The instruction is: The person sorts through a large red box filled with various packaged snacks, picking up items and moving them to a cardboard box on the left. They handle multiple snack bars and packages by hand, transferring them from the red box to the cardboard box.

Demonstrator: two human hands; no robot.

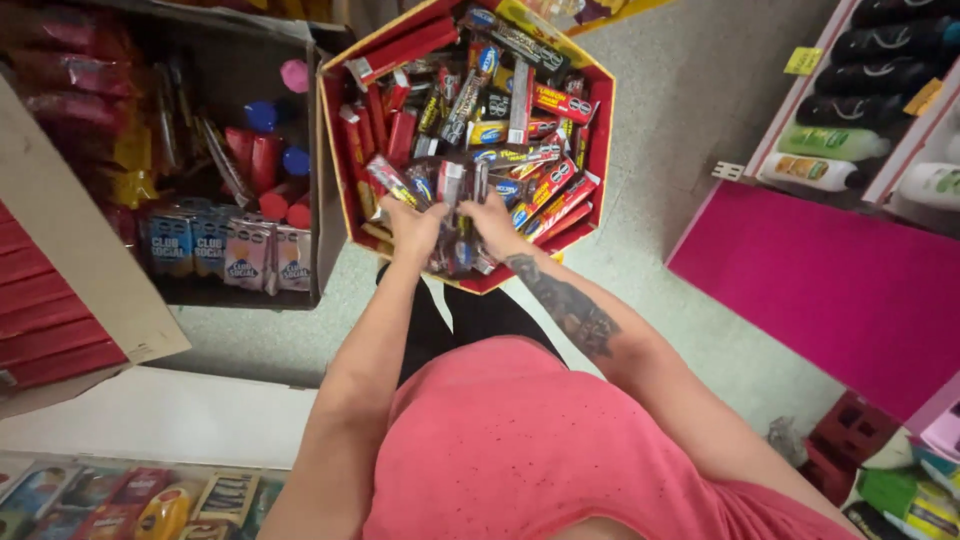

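Hexagonal red bin [600, 120], packed with snack bars and packets, is set on the floor directly ahead, between a cardboard box [325, 200] on the left and a pink shelf unit [800, 270] on the right. Packets are heaped past counting; no free room is seen inside the rim. Both hands are buried at the near edge: left hand [412, 225] is curled around a dark wrapped packet [445, 190], right hand [492, 222] is closed on neighbouring packets just beside it. A narrow floor strip is left open either side of the bin. Six bottles [830, 142] are counted lying on the shelf.
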